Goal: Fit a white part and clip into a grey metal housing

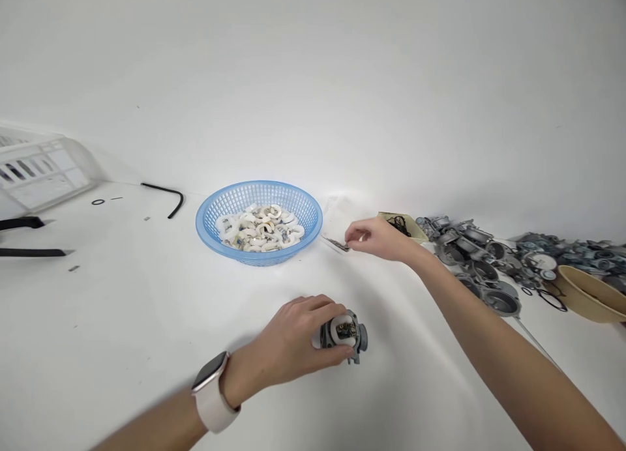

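My left hand [293, 337], with a pale watch on the wrist, is closed around a small grey metal carburetor body [346, 337] standing on the white table. My right hand [376, 238] reaches forward, its fingers pinched over a little pile of thin metal pins [336, 244] lying just right of the blue basket [210, 219]. Whether a pin is between the fingertips I cannot make out. The basket holds several white curved plastic parts [259, 228].
A heap of grey metal bowls and carburetor parts [484, 268] lies at the right, with a tan bowl [587, 298] and a small box of black rings [403, 224]. A white crate [39, 171] and a bent black hose [169, 197] sit at the left.
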### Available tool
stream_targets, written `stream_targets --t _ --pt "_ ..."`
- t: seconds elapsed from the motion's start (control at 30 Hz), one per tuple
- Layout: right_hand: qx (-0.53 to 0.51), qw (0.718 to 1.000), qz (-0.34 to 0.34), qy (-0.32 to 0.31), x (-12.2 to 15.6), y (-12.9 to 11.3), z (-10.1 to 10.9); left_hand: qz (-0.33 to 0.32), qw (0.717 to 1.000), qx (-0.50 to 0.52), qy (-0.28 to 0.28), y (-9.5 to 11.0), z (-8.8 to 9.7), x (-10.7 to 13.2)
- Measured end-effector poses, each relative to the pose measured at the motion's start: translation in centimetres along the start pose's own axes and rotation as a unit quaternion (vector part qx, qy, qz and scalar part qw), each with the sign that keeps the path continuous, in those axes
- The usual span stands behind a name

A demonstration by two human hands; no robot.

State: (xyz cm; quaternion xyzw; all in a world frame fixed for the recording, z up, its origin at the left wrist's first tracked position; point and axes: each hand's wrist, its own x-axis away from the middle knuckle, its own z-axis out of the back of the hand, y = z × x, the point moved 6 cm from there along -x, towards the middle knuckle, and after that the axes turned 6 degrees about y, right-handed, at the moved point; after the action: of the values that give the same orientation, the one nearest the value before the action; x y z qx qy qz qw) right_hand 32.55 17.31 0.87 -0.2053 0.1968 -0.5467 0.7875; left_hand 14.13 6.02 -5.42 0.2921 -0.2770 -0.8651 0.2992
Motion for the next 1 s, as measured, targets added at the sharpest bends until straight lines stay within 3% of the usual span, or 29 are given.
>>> stream_targets --t 0.13,0.2,0.3,0.53,1.0 --pt "-0.112 0.994 0.004 0.003 6.7 -1.0 -1.8 -0.005 1.0 -0.019 0.006 0.0 0.0 0.0" --pt "-0.245 0.969 -0.038 0.017 9.3 -0.7 -3.4 -0.008 1.0 -0.028 0.008 0.0 -0.1 0.1" --pt "-0.362 0.926 -0.095 0.042 11.4 0.0 -5.6 -0.011 0.999 -0.037 0.013 0.1 -0.3 0.1" --pt "-0.426 0.895 -0.122 0.05 11.9 -0.1 -7.7 -0.029 0.998 -0.054 0.034 0.4 -0.2 0.1" --pt "-0.487 0.857 -0.162 0.046 11.7 -0.1 -8.2 -0.027 0.998 -0.056 0.032 0.8 0.0 0.1"
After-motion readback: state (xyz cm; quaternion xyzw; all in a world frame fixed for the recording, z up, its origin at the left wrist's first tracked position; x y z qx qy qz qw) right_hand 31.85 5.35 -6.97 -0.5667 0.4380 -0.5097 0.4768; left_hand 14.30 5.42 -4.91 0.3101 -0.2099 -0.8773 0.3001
